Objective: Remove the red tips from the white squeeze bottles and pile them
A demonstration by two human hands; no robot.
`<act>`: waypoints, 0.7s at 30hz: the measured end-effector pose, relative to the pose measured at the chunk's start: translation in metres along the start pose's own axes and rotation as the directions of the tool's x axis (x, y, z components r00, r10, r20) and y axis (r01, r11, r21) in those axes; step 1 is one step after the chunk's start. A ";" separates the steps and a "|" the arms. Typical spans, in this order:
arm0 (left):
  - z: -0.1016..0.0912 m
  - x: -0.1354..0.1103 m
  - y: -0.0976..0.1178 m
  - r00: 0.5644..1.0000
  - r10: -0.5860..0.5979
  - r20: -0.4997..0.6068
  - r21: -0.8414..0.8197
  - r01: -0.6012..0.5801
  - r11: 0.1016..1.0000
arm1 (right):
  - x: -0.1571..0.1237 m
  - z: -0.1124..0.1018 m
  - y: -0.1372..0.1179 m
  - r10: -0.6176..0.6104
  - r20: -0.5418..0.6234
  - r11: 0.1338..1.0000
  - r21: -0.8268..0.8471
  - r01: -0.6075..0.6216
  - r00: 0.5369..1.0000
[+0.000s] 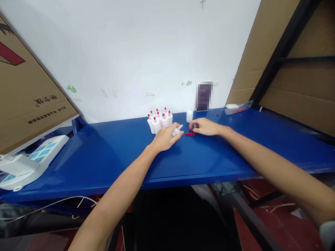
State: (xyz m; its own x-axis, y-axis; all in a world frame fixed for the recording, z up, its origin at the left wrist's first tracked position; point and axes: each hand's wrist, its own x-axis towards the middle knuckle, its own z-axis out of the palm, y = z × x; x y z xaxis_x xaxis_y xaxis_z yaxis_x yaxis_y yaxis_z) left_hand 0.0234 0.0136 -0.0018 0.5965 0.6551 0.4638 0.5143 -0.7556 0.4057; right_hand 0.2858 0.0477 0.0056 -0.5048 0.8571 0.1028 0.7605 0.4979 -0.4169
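My left hand is wrapped round a white squeeze bottle, tilted so its bare white nozzle points up and to the right. Just behind that hand stands a cluster of several white bottles with red tips. My right hand pinches a small red cap between thumb and fingers, low over the table. Beneath those fingers lies a short row of small red caps. A white cylindrical container stands upright behind the right fingertips.
The blue table runs along a white wall. A phone leans there, near a stray red cap and a clear plastic bag. At left are a power strip and a cardboard box.
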 end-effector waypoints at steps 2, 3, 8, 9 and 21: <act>0.000 0.000 -0.001 1.000 0.009 -0.001 0.003 -0.009 1.000 | 0.000 -0.001 0.001 -0.011 0.005 1.000 -0.007 0.011 1.000; 0.000 0.000 -0.001 1.000 0.011 0.000 0.003 -0.011 1.000 | 0.000 -0.001 0.001 -0.019 0.009 1.000 -0.009 0.019 1.000; -0.001 0.000 0.000 1.000 0.015 0.009 0.007 -0.015 1.000 | -0.001 -0.001 -0.003 -0.069 0.030 0.998 0.010 0.068 0.997; -0.001 0.000 0.000 1.000 0.014 0.009 0.007 -0.014 1.000 | -0.001 -0.001 -0.005 -0.079 0.028 0.997 0.017 0.079 0.996; 0.001 -0.001 -0.002 1.000 0.007 0.022 0.010 -0.007 1.000 | 0.001 0.001 -0.008 -0.117 0.044 0.988 0.102 0.112 0.992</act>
State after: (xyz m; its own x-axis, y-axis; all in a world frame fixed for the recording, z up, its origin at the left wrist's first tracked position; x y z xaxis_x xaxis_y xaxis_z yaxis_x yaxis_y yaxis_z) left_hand 0.0222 0.0148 -0.0035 0.6136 0.6494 0.4491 0.5160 -0.7604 0.3945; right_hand 0.2788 0.0447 0.0085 -0.6076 0.7864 0.1110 0.6535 0.5745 -0.4928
